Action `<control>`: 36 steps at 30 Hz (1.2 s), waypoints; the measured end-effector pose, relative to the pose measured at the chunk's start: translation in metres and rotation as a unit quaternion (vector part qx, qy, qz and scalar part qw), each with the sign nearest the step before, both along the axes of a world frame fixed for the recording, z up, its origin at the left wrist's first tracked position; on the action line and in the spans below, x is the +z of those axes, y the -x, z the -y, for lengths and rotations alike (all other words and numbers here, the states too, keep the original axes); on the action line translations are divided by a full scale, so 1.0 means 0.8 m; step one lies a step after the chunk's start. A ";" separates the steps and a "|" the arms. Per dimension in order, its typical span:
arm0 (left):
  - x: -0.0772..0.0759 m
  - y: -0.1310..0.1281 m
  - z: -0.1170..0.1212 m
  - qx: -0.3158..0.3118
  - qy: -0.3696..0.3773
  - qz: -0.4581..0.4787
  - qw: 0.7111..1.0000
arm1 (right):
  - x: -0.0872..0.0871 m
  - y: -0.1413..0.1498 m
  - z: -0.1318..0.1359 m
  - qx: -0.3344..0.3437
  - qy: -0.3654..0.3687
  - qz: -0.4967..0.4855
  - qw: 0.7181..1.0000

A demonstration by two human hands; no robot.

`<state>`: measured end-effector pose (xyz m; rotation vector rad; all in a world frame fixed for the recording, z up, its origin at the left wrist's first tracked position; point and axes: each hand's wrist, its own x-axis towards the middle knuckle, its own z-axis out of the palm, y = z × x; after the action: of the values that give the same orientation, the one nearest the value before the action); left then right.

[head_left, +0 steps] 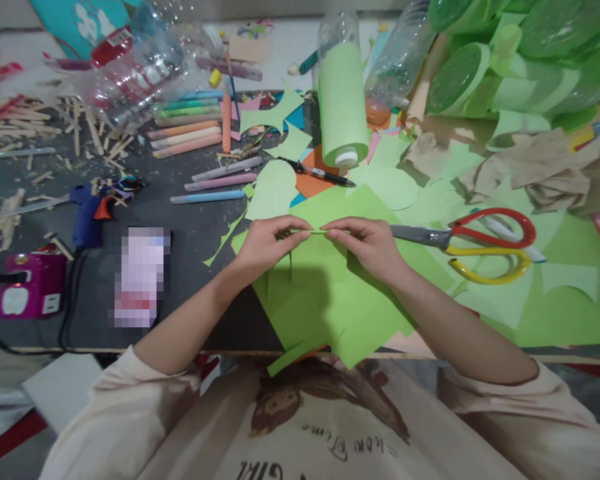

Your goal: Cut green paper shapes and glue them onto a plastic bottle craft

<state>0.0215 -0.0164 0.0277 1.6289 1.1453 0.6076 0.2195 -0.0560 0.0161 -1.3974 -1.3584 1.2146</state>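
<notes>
A small piece of green paper (318, 261) is pinched along its upper edge by both my hands. My left hand (275, 243) grips the left end between thumb and fingers, while my right hand (365, 243) holds the other end the same way. That edge looks folded or rolled into a thin strip, though the fingertips partly hide it. Larger green paper sheets (380, 313) lie beneath my hands. Scissors (430, 235) with one red and one yellow handle rest just right of my right hand. A black pen (325, 175) lies beyond the hands.
A paper-wrapped plastic bottle (343, 100) lies at the back, with more green-wrapped bottles (460, 77) at right. On the left are a blue glue gun (87, 213), a phone (143, 277), a purple power box (33, 285), coloured sticks (187, 139) and scattered wooden sticks (17, 120).
</notes>
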 end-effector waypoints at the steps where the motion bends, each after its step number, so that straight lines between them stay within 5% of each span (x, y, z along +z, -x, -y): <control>1: -0.001 0.000 -0.001 0.002 0.003 -0.002 1.000 | 0.000 0.000 0.000 -0.001 -0.001 -0.001 1.000; 36: -0.002 0.002 0.000 0.011 0.002 0.015 1.000 | 0.006 0.003 0.000 -0.016 -0.009 0.001 1.000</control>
<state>0.0201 -0.0164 0.0258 1.6019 1.1431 0.6407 0.2168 -0.0558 0.0209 -1.4037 -1.3411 1.1777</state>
